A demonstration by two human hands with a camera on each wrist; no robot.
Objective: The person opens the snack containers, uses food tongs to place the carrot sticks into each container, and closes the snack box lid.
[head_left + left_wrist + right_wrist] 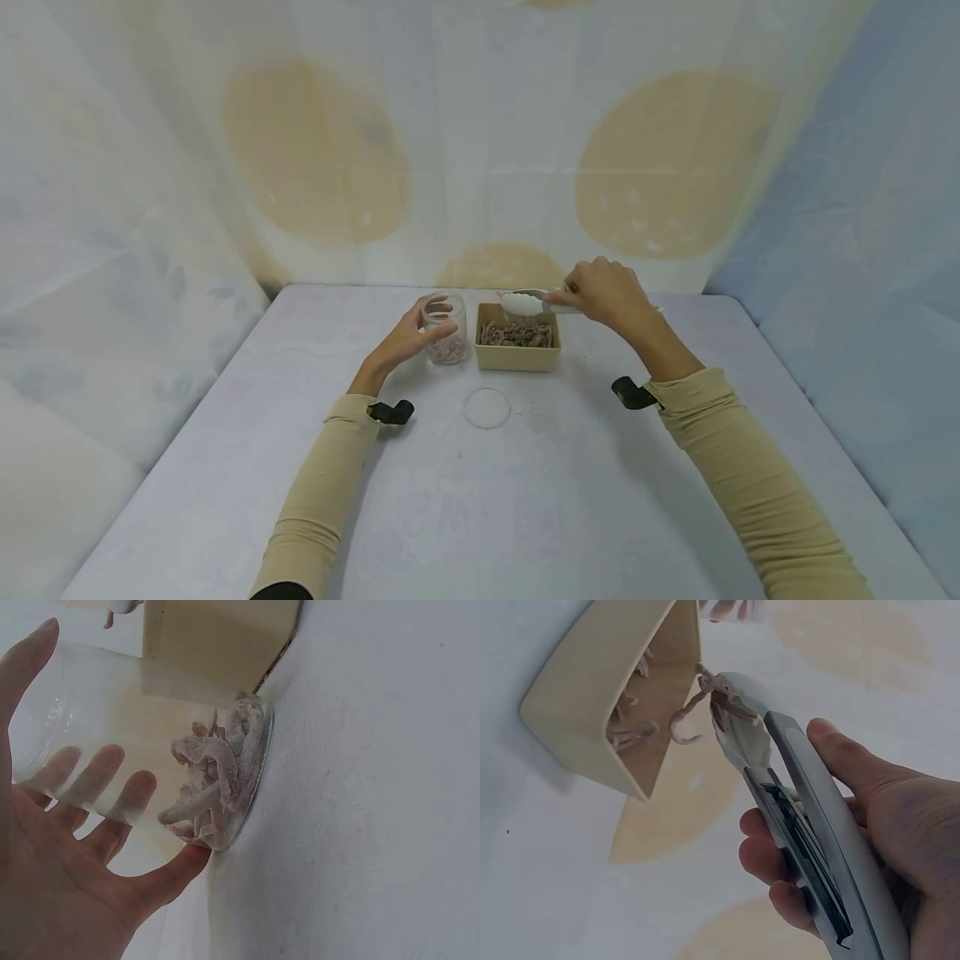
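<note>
Pinching tongs [780, 776] in curled fingers [769, 859], the right hand [603, 292] is holding strips [709, 705] above the box [517, 348], while the left hand [412, 337] is cupping the jar [446, 327] standing just left on the table [487, 500].

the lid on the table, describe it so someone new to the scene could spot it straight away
On the pale table, find the beige box between the hands. The lid lies flat just in front of it, nearer the person. It is a clear thin disc, alone and untouched, unlike the upright jar.
</note>
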